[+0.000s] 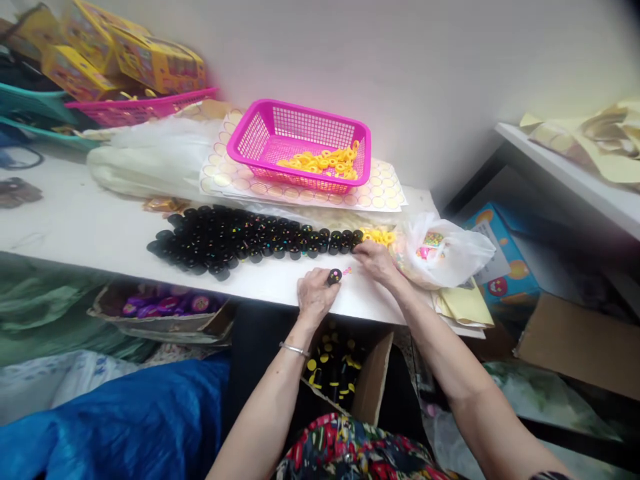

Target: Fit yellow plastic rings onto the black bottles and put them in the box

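My left hand (pixel 315 293) rests on the white table (pixel 75 220) near its front edge, fingers pinched round one small black cap (pixel 334 275) with coloured dots. My right hand (pixel 376 260) lies just to the right of it, fingers curled down at the end of a long heap of black caps (pixel 235 243), beside a small pile of yellow rings (pixel 379 236). Whether the right hand grips anything is hidden. A tiny pink piece (pixel 347 271) lies on the table between the hands.
A pink basket (pixel 300 143) holding yellow rings sits on sticker sheets (pixel 380 193) at the back. A clear bag (pixel 443 250) of coloured bits lies right of my hands. An open carton (pixel 370 387) of finished black pieces stands below the table edge. Yellow boxes (pixel 150 63) are stacked at far left.
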The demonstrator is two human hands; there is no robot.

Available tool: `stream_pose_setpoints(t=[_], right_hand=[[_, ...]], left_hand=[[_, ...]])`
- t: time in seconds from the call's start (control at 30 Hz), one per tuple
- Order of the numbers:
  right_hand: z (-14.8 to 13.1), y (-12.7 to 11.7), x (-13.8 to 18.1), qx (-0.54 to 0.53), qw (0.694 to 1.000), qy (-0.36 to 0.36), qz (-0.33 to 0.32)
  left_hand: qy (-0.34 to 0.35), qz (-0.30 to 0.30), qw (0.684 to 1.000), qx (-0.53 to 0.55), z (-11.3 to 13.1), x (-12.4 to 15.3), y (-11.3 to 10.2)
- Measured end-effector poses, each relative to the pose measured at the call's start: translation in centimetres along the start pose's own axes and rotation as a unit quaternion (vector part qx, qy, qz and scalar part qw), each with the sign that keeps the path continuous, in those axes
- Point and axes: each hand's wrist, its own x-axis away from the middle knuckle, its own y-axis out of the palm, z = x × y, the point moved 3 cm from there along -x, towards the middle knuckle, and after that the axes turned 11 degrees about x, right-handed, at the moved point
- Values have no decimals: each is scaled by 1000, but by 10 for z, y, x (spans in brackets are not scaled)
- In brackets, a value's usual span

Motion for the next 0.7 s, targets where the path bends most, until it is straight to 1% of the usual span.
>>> stream_pose_setpoints(t=[0.07,0.1,0.17,0.3,0.4,0.5,0.57,0.63,0.67,0.7], right_hand=[[16,-6,-9,104,992,54,43],[22,-8,-13,150,985,67,50],[29,-9,-21,215,974,64,37],[32,-5,-28,274,960,50,-8],[32,-2,-29,266,962,62,6],[35,-3,-29,212,974,64,56],[37,-8,-27,133,982,70,110],[38,-14,-21,-7,980,104,170],[38,-16,-16,-97,967,134,191],[36,-18,-10,-194,944,172,203]], left_hand=[[-1,2,1000,6,0,0,0],[-1,2,1000,8,-1,0,-1],[0,3,1000,13,-1,1,-1],[5,7,1000,18,-2,1,-1],[9,15,1000,20,-2,1,-1],[7,20,999,24,-1,1,-2],[7,21,999,33,-1,0,-2],[11,27,998,53,-4,-1,0],[14,35,997,72,-5,-1,1],[15,49,994,101,-7,-1,1]])
